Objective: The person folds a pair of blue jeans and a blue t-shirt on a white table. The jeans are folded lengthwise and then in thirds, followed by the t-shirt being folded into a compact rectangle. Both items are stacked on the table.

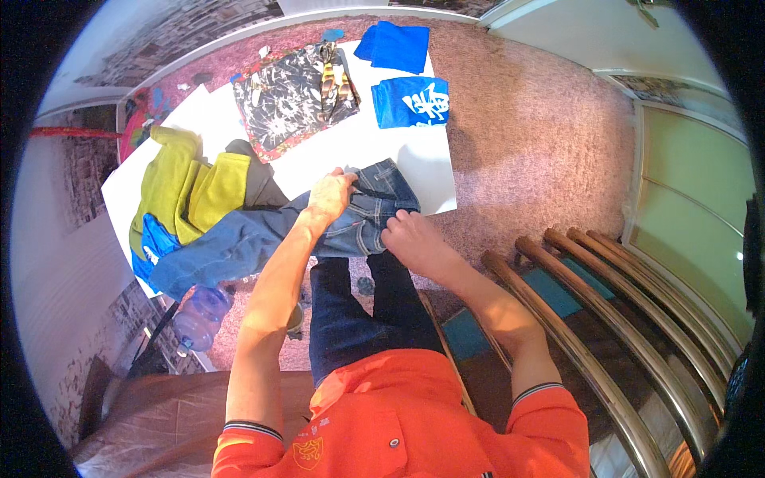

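A pair of blue denim jeans (239, 236) lies across the near side of a white table (421, 158), its waistband toward the right. My left hand (330, 194) grips the denim below the waistband, fingertips at the far edge. At the near corner of the waistband, my right hand (412, 236) has its fingers closed on the cloth. Left of the jeans, a yellow-green garment (173, 185) lies loosely bunched, partly over a dark grey cloth (263, 185). A bright blue cloth (156, 234) shows beneath the yellow-green garment.
Folded blue cloth (400, 48) and a folded blue garment with white characters (410, 101) lie at the table's far right. A black-and-white patterned garment (287, 98) is beside them. A plastic water bottle (202, 316) stands at left; metal rails (586, 334) flank my right arm.
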A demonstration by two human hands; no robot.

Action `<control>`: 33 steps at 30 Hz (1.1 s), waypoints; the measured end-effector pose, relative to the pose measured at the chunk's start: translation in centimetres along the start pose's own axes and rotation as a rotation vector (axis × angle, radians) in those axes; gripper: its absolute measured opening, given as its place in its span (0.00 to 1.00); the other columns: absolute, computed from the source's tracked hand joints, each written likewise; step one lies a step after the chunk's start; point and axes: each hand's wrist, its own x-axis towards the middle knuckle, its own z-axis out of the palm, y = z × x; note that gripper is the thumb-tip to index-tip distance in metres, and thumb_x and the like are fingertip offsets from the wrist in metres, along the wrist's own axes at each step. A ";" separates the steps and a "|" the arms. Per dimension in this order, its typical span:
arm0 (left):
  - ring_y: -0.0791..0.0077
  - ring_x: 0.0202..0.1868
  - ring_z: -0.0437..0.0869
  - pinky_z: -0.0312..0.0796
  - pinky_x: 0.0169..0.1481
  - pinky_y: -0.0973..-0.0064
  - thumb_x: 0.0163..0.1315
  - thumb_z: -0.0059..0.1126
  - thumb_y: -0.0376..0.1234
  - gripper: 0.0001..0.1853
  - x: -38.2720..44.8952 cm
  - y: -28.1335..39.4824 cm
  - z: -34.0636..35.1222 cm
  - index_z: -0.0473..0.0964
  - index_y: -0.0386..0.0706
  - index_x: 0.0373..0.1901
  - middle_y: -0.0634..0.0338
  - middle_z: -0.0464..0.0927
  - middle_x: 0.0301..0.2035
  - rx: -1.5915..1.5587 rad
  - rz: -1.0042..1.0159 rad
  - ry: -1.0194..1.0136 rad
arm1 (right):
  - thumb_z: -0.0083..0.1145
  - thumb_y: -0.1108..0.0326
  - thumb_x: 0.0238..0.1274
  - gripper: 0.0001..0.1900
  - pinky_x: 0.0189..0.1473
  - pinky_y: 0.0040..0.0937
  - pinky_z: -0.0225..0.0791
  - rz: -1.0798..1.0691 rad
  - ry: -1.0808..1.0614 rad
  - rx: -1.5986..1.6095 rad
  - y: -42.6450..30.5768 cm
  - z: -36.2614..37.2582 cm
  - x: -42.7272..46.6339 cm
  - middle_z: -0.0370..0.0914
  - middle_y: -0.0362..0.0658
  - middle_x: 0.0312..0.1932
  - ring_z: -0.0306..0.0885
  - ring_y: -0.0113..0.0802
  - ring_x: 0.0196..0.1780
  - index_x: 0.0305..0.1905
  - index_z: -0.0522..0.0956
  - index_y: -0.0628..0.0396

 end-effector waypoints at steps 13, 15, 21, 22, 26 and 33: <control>0.39 0.46 0.88 0.79 0.52 0.51 0.63 0.60 0.24 0.07 1.5 -1.8 -1.6 0.83 0.37 0.42 0.42 0.86 0.40 -0.236 0.216 0.027 | 0.61 0.64 0.61 0.08 0.50 0.40 0.68 -0.008 -0.124 0.078 -1.2 -2.3 -1.8 0.81 0.43 0.38 0.76 0.42 0.51 0.29 0.87 0.51; 0.39 0.44 0.87 0.79 0.50 0.52 0.63 0.63 0.24 0.06 0.7 -2.4 -1.1 0.82 0.37 0.40 0.42 0.85 0.39 -0.166 0.208 0.130 | 0.61 0.64 0.61 0.08 0.50 0.41 0.68 0.003 -0.098 0.088 -1.6 -1.9 -2.0 0.80 0.43 0.38 0.75 0.43 0.51 0.29 0.86 0.51; 0.46 0.44 0.87 0.78 0.52 0.57 0.67 0.65 0.21 0.11 -0.7 -3.5 -0.7 0.81 0.38 0.50 0.43 0.85 0.42 -0.413 -0.051 0.340 | 0.60 0.63 0.62 0.08 0.48 0.42 0.69 0.057 -0.009 0.098 -1.2 0.1 -2.3 0.77 0.43 0.36 0.75 0.44 0.50 0.32 0.85 0.52; 0.43 0.47 0.87 0.78 0.54 0.56 0.67 0.65 0.21 0.12 -0.8 -3.3 -0.9 0.81 0.38 0.50 0.42 0.85 0.44 -0.457 -0.090 0.328 | 0.60 0.65 0.60 0.05 0.46 0.44 0.71 0.029 -0.014 0.110 -0.7 -0.2 -2.1 0.76 0.44 0.36 0.76 0.45 0.48 0.34 0.83 0.53; 0.43 0.52 0.87 0.78 0.58 0.57 0.69 0.68 0.29 0.14 -1.4 -1.2 -3.1 0.82 0.37 0.54 0.42 0.86 0.48 -0.369 -0.033 0.523 | 0.59 0.70 0.60 0.05 0.44 0.49 0.74 0.113 0.301 0.342 2.8 1.5 -1.8 0.76 0.48 0.35 0.78 0.51 0.43 0.39 0.81 0.55; 0.44 0.57 0.87 0.79 0.61 0.55 0.56 0.77 0.57 0.38 -8.7 1.6 -5.2 0.83 0.34 0.56 0.45 0.86 0.52 -0.004 0.376 0.156 | 0.66 0.78 0.61 0.13 0.53 0.53 0.77 0.279 0.215 0.576 6.4 0.3 0.5 0.84 0.52 0.42 0.83 0.58 0.50 0.49 0.83 0.54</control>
